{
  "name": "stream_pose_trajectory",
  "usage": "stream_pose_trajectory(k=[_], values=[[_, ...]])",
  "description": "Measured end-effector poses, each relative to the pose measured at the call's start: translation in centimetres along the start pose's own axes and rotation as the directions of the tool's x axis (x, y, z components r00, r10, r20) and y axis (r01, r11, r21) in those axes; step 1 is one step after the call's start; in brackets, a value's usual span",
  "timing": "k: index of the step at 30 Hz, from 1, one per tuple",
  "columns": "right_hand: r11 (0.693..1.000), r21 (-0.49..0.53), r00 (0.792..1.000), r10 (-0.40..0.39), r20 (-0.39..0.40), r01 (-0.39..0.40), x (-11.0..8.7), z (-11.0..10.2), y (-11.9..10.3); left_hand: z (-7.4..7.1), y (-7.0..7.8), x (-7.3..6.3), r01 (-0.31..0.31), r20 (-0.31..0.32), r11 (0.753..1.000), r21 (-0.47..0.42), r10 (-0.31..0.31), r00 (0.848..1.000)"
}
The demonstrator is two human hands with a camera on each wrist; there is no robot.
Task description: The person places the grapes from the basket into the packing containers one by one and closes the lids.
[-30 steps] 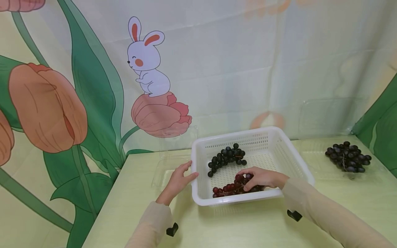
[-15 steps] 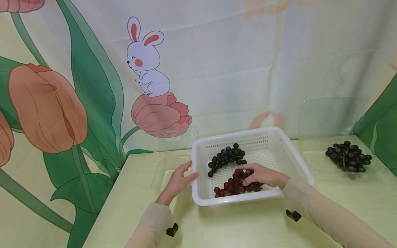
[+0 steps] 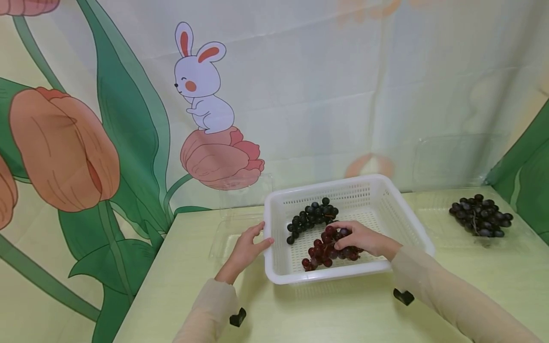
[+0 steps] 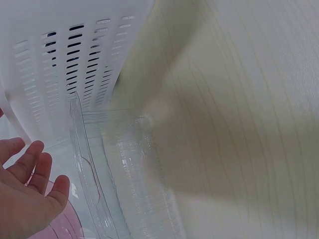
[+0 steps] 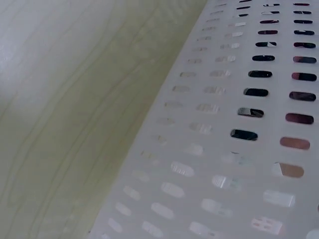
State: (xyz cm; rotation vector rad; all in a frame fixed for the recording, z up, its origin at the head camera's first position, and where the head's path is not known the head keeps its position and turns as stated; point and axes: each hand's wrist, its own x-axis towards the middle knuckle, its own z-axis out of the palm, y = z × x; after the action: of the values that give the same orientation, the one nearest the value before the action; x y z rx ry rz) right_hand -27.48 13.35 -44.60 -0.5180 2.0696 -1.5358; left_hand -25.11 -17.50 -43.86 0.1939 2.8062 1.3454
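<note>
A white plastic basket (image 3: 343, 274) with slotted walls stands on the table. Inside it, my right hand (image 3: 362, 239) holds a bunch of red grapes (image 3: 321, 255) from above, thumb and fingers around its right part. The bunch lies along the basket's near side. My left hand (image 3: 246, 250) rests at the basket's left rim, thumb at the edge; in the left wrist view its other fingers (image 4: 37, 167) are loosely extended outside the wall. A bunch of black grapes (image 3: 310, 216) sits behind the red one. The right wrist view shows only the slotted wall (image 5: 199, 149) and table.
At the right, dark grapes (image 3: 480, 216) lie in a clear plastic clamshell (image 3: 433, 209) with its lid raised. Another clear clamshell (image 4: 94, 184) stands beside the basket's left wall, near my left hand. A printed curtain (image 3: 309, 95) hangs behind the table (image 3: 188, 267).
My right hand has lifted and shifted the red grapes slightly up and back, away from the near wall. The left hand and the basket have stayed put.
</note>
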Motion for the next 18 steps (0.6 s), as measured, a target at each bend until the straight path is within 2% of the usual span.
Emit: stream_pose_trajectory(k=[6,18], values=[[1.0,0.008,1.0,-0.023,-0.019,0.023,-0.21,-0.08,-0.28,0.0,0.07,-0.03,-0.007,0.002,1.0,-0.005,0.007,1.0],[0.989,0.13,0.996,-0.07,-0.051,0.076,-0.22,-0.41,-0.4,-0.05,0.11,-0.08,-0.002,0.009,1.0,-0.02,0.002,1.0]])
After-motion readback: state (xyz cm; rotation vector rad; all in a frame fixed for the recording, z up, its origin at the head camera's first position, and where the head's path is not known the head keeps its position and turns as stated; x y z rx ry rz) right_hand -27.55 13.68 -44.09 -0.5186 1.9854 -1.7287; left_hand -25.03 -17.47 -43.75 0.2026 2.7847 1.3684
